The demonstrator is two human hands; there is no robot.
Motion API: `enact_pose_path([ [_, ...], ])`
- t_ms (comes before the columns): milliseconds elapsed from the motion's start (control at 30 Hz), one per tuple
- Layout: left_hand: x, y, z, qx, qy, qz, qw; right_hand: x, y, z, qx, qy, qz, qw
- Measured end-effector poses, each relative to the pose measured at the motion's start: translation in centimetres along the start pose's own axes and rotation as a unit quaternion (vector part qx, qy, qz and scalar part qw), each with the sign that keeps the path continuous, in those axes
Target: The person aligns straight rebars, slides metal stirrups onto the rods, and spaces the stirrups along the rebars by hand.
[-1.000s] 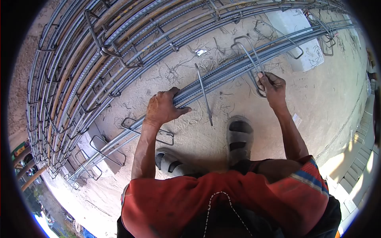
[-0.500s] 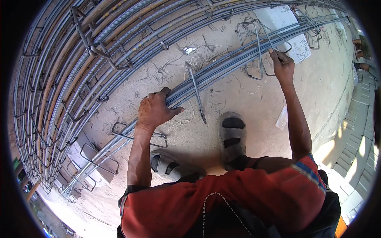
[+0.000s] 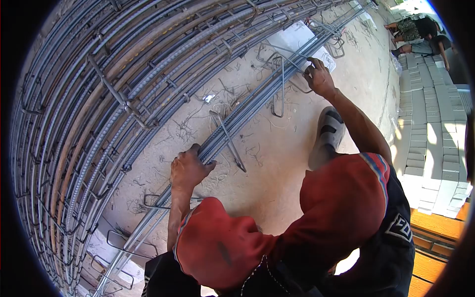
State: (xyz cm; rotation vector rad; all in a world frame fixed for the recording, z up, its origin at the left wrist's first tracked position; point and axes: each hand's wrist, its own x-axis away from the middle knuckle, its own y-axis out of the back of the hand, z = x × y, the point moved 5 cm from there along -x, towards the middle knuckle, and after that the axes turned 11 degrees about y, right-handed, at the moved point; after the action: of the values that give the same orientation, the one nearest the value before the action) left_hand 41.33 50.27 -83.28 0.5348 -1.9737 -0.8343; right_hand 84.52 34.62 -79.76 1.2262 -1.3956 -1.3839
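Note:
My left hand (image 3: 189,169) is wrapped over a bundle of ribbed steel rebars (image 3: 247,105), thumb on the near side. My right hand (image 3: 321,79) is farther along the bundle, fingers curled at a bent steel stirrup (image 3: 282,49) around the bars. Its fingers appear closed on the stirrup's side, though the contact is partly hidden. Just left of it, another stirrup (image 3: 283,89) hangs tilted around the bundle. Between my hands a stirrup (image 3: 228,142) leans across the bars. More stirrups (image 3: 131,246) sit around the bundle's near end.
A large cage of tied rebar (image 3: 109,99) fills the left side. White blocks (image 3: 292,35) lie under the bundle. Wire scraps (image 3: 183,123) litter the concrete floor. My sandalled foot (image 3: 328,131) stands right of the bundle. Stacked grey blocks (image 3: 420,123) and other people (image 3: 420,37) are at the right.
My view has shifted, and one foot has stepped forward and right, with my knees higher in view. My left hand stays on the rebars; my right hand remains at the stirrup, its fingers repositioned.

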Motion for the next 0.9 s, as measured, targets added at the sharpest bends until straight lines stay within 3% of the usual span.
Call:
enact_pose_path([
  [200,0.0,0.1,-0.6,-0.011,-0.013,-0.044,0.999,-2.2,-0.1,-3.0,-0.009,0.043,-0.122,0.992],
  [300,-0.3,0.1,-1.1,-0.004,-0.033,-0.054,0.998,-2.2,-2.2,-6.2,-0.226,0.001,-0.041,0.973],
  [467,-1.0,-0.1,-2.3,-0.006,0.011,-0.005,1.0,-2.4,-1.3,-6.6,-0.311,-0.01,-0.053,0.949],
  [567,0.3,2.1,-4.3,-0.105,0.002,-0.071,0.992,-2.6,-1.0,-6.9,-0.294,0.081,-0.097,0.947],
  [600,0.7,2.9,-4.8,-0.122,0.035,-0.053,0.99,-2.9,-0.7,-7.1,-0.304,0.101,-0.116,0.94],
  [700,3.0,6.1,-7.2,-0.064,0.054,-0.209,0.974,-3.4,-1.9,-8.2,-0.357,0.117,-0.092,0.922],
  [767,5.4,7.2,-7.9,0.015,0.117,-0.301,0.946,-4.2,-2.6,-8.6,-0.402,0.098,-0.086,0.906],
  [900,7.2,7.3,-14.3,0.037,0.187,-0.395,0.899,-4.5,-3.0,-9.6,-0.471,0.072,-0.077,0.876],
])
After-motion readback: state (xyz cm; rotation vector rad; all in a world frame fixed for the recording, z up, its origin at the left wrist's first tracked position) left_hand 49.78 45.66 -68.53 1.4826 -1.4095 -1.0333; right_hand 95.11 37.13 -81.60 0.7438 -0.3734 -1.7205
